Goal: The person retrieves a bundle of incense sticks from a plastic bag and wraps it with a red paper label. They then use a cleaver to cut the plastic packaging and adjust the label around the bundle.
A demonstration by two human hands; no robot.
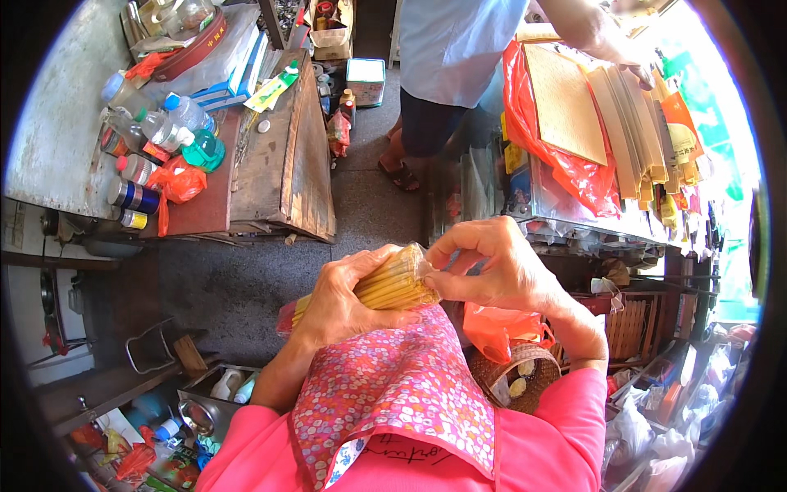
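Note:
A bundle of thin yellow sticks [395,280], which look like incense sticks, lies in a clear plastic wrapper in front of my chest. My left hand [340,297] is closed round its middle, with a reddish end [287,316] showing past the wrist side. At the other end, my right hand [484,261] pinches the gathered clear plastic [425,267] between thumb and fingers. Part of the bundle is hidden behind my left hand. Just below both hands is the pink flowered apron [393,373] I wear.
Ahead stands another person [459,49], one hand at boards [566,102] on a crowded counter. To the left, a wooden cabinet [283,156] adjoins a table with bottles [168,131]. An orange bag [500,328] and a wicker basket [533,377] are by my right elbow.

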